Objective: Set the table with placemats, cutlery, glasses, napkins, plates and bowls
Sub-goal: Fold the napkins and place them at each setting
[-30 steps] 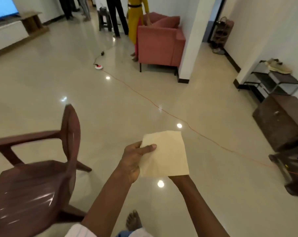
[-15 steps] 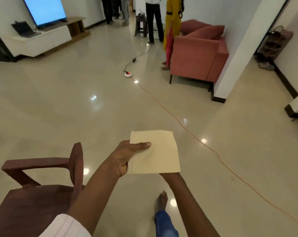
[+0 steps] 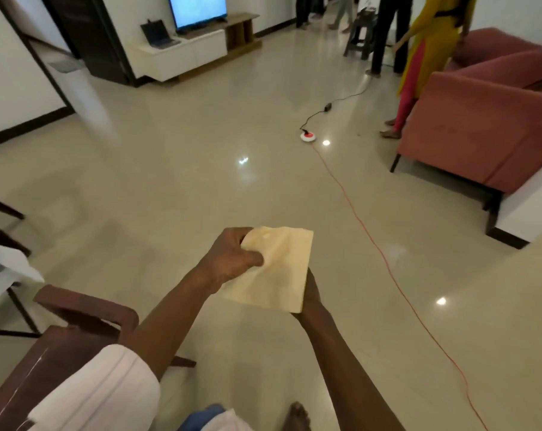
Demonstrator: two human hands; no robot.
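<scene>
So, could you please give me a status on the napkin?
Left hand grips the napkin at its left edge. Right hand under its near corner, grip hidden. Brown chair close left, orange cable right.

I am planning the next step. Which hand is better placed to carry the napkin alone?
Probably the left. The left hand grips the napkin at its upper corner, thumb on top. The right hand lies mostly hidden under the lower corner, so its hold is unclear.

A pale yellow, square napkin (image 3: 277, 272) is held flat in midair above the glossy floor, tilted, its upper left corner crumpled.
</scene>
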